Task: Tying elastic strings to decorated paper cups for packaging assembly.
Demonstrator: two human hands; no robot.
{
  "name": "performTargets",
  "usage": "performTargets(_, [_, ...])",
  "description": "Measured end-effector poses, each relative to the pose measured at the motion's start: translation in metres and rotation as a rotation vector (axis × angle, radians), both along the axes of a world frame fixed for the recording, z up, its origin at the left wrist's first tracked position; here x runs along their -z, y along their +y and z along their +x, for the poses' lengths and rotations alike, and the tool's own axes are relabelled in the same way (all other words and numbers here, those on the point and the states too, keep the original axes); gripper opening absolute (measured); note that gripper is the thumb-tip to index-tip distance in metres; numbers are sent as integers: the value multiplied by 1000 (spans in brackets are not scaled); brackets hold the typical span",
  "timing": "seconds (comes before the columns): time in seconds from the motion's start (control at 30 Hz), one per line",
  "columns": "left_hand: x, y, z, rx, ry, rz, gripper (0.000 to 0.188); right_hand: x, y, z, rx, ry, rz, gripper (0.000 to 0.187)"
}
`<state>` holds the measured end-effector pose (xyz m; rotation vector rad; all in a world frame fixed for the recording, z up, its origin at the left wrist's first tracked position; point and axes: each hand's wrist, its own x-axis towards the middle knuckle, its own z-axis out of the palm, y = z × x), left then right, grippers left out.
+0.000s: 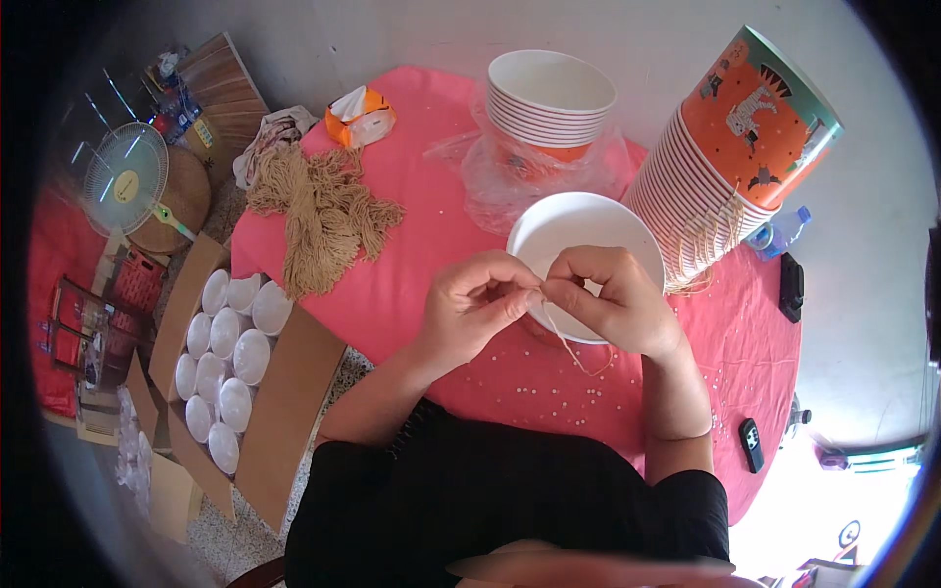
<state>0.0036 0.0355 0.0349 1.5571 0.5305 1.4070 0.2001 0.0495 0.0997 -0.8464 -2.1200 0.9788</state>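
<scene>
Both my hands meet over the near rim of a white paper bucket on the red-covered table. My left hand is closed in a pinch, thumb and forefinger on a thin tan cord. From the other side my right hand pinches the same cord, its fingertips almost touching the left ones. A loop of the cord hangs below the fingers, in front of the bucket. Fingers hide the spot where the cord meets the bucket, so whether it is attached there I cannot tell.
A tall leaning stack of orange printed buckets with cords stands right. Behind are more buckets in clear plastic. Tan cords lie left near a tissue pack. A carton of clear cups stands lower left; small white bits dot the cloth.
</scene>
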Motion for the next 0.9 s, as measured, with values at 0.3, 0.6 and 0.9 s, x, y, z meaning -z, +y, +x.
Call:
performTargets(0.3, [4, 8, -10, 207, -241, -526, 9, 11, 0, -16, 66, 67, 508, 21])
performTargets(0.6, [-5, 3, -11, 323, -339, -643, 9, 12, 0, -14, 85, 99, 508, 17])
performTargets(0.9, [4, 3, -9, 195, -268, -478, 13, 14, 1, -14, 139, 111, 520, 14])
